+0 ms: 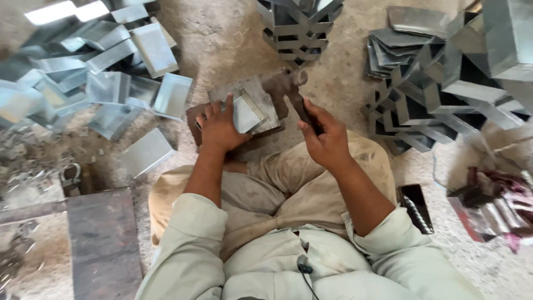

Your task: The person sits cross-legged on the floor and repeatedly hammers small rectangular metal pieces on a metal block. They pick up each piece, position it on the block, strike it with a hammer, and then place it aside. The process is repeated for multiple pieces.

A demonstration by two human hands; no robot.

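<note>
Dusty concrete floor surrounds a seated person whose left hand point(219, 129) presses a folded sheet-metal piece point(248, 113) flat on a worn block point(194, 115), apparently to steady it. Their right hand point(327, 139) is clenched round a hammer point(291, 89), its head just above the piece. Similar metal pieces lie heaped at left point(105, 72) and nested in stacks at right point(438, 89).

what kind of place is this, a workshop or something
Most likely a small sheet-metal workshop, worked on the ground. Folded metal pieces lie heaped on the dirt floor, more stand stacked at the right, and the right hand grips a hammer while the left hand steadies a metal piece.
</note>
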